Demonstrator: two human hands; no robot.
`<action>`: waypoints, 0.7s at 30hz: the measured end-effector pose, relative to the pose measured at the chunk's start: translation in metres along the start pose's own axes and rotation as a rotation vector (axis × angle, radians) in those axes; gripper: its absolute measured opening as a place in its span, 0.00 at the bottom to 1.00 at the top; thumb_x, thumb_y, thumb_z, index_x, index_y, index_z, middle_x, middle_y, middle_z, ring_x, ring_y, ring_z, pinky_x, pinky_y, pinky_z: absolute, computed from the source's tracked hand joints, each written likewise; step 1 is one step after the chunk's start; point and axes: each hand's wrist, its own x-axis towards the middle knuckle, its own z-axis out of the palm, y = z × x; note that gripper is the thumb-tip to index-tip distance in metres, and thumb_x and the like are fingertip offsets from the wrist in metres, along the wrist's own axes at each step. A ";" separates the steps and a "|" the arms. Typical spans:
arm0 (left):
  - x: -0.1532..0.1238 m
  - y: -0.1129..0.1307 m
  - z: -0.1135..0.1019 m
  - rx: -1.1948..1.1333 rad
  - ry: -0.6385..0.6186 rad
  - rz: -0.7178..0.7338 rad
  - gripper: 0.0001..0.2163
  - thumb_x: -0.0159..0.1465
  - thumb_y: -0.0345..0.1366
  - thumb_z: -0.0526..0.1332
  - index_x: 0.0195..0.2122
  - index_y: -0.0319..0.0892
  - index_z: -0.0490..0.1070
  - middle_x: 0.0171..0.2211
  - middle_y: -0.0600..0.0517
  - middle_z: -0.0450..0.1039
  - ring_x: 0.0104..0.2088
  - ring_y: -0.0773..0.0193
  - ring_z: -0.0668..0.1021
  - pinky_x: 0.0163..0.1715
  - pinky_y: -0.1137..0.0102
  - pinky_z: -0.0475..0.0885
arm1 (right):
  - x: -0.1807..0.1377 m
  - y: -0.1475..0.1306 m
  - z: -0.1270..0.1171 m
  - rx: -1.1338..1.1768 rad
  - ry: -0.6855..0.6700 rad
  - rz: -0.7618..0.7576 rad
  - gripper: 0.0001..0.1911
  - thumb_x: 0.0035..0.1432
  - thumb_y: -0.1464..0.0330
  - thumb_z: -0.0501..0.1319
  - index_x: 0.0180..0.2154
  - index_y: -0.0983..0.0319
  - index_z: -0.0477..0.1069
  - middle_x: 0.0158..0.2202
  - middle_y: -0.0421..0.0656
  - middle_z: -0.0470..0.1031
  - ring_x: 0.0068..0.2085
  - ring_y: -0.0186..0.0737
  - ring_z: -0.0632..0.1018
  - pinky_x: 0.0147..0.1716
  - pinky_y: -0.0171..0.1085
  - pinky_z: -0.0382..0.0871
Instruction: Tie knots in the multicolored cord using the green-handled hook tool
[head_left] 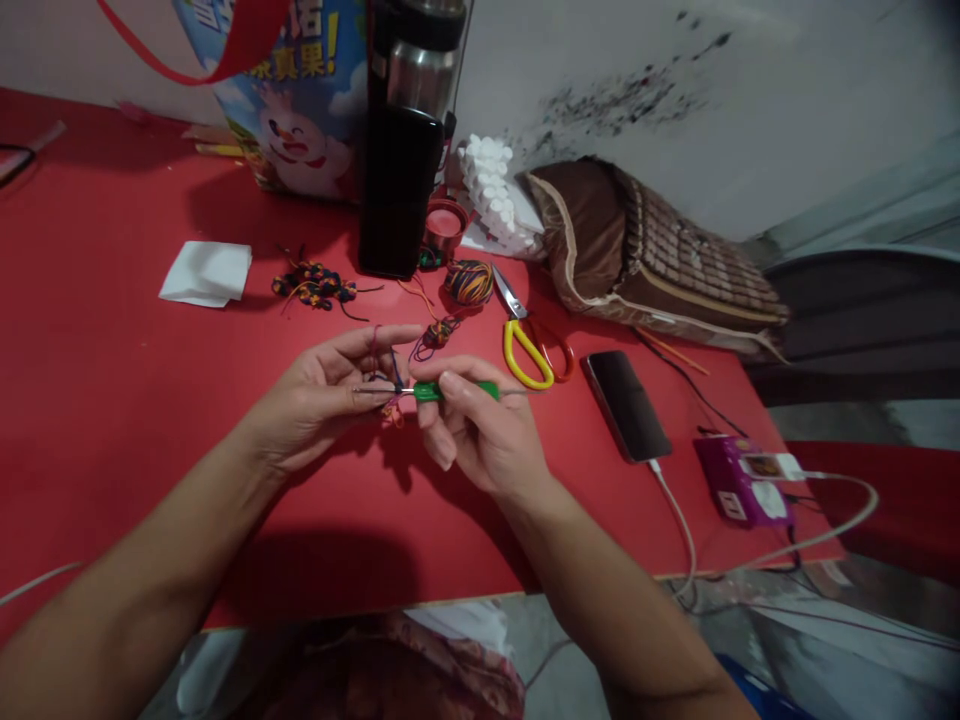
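Observation:
Over the front middle of the red table [315, 550], my right hand [491, 425] grips a green-handled crochet hook [427, 391] between thumb and fingers. Its thin metal shaft points left to my left hand [315, 390], which pinches dark and reddish thread [397, 370] around the shaft. One strand loops over a raised left finger. A small bit of orange and pink threadwork [394, 413] hangs below the fingers. Just beyond lie a small multicolored thread bundle [439, 332] and a ball of multicolored thread [470, 283].
Yellow-and-red-handled scissors [529, 355] lie right of the thread ball. Knotted cord pieces [315, 285] and folded white paper [206, 272] lie left. A black phone [401, 190] stands upright behind; another phone [628, 405] charges at right, near a purple box [739, 480].

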 end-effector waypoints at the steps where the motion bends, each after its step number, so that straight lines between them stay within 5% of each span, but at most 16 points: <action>1: 0.000 0.000 0.001 0.002 -0.011 -0.004 0.22 0.56 0.24 0.78 0.53 0.42 0.86 0.36 0.49 0.84 0.31 0.66 0.84 0.35 0.76 0.80 | 0.000 0.000 0.000 -0.009 -0.003 0.007 0.09 0.64 0.62 0.71 0.41 0.61 0.82 0.26 0.37 0.82 0.16 0.26 0.71 0.15 0.27 0.66; 9: -0.001 0.002 -0.002 0.010 -0.084 -0.031 0.21 0.59 0.25 0.77 0.54 0.45 0.86 0.37 0.49 0.85 0.36 0.64 0.87 0.41 0.74 0.82 | 0.002 -0.006 -0.004 -0.078 -0.048 0.021 0.14 0.60 0.59 0.75 0.42 0.60 0.80 0.25 0.36 0.81 0.16 0.26 0.71 0.15 0.28 0.64; 21: -0.003 0.007 0.000 0.127 -0.144 0.072 0.19 0.61 0.28 0.76 0.53 0.45 0.86 0.34 0.49 0.81 0.31 0.67 0.80 0.31 0.74 0.79 | 0.005 -0.012 -0.014 -0.057 -0.133 0.040 0.10 0.58 0.61 0.77 0.37 0.60 0.84 0.25 0.37 0.81 0.17 0.27 0.72 0.15 0.28 0.64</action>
